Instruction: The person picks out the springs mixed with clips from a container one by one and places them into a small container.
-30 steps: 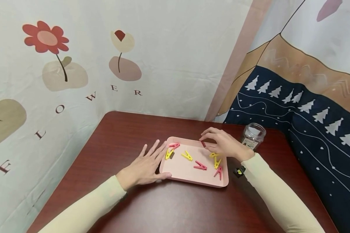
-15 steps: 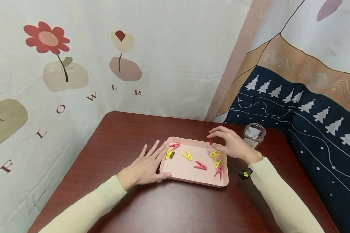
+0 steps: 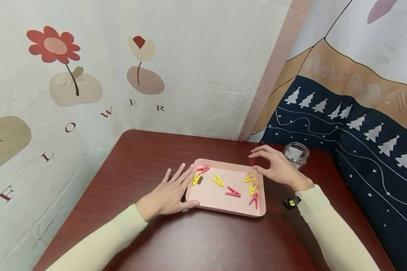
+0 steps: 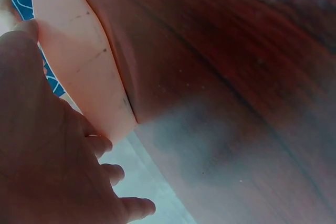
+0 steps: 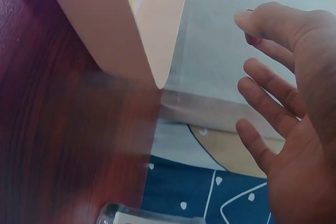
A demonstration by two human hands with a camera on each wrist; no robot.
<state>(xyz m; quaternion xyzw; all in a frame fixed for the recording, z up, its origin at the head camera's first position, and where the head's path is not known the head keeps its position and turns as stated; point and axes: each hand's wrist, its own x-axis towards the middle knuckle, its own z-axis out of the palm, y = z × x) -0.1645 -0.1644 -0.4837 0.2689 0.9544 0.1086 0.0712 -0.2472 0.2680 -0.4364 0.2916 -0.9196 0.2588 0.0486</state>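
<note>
My left hand lies with fingers spread along the left side of a pink tray, thumb over its near edge. Plastic clothespins sit in the tray: a pink clothespin and a yellow clothespin near the middle, several more toward both sides. Beside the left ones lies a small dark ribbed piece. Above the tray's far right corner, my right hand pinches a small red spring-like ribbed piece between thumb and forefinger. In the right wrist view, the thumb mostly hides the red piece.
A clear glass jar without a lid stands at the table's back right, partly behind the right hand. The dark red wooden table meets printed fabric walls at the back and right.
My right hand has lifted slightly and moved right toward the jar, carrying the red ribbed piece from over the tray to its far right corner. My left hand has stayed put.
</note>
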